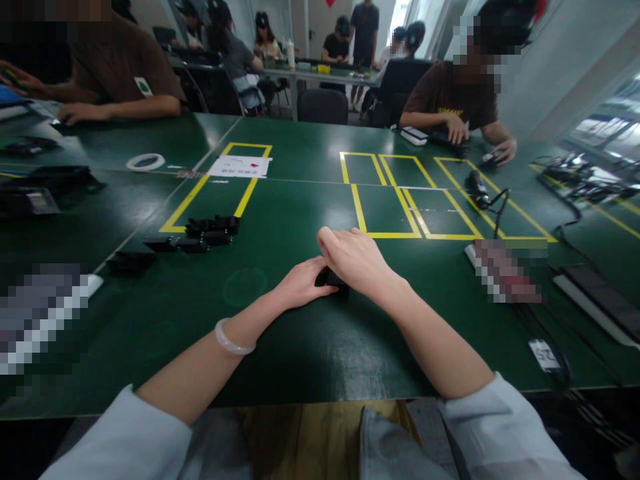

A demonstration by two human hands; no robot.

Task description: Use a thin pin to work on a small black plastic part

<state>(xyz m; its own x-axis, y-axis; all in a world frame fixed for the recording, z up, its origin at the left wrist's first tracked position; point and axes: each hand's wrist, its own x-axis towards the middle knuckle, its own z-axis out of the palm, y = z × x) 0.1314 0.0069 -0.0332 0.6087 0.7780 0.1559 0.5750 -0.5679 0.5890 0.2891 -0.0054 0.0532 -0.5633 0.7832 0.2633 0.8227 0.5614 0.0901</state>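
On the green table (300,360) a small black object (336,281) lies between my two hands, mostly covered by them. My left hand (303,283) has its thumb and fingers around the object's left side. My right hand (356,259) is closed above it, with fingers curled down; whatever its fingertips hold is hidden. Several black blocks (193,244) sit in a group to the left, beside a yellow tape outline (185,210).
A white tape roll (145,162) and a paper sheet (240,166) lie farther back on the left. Phones, a black device (477,189) and tangled cables (590,180) occupy the right. Two people work across the table; others are behind.
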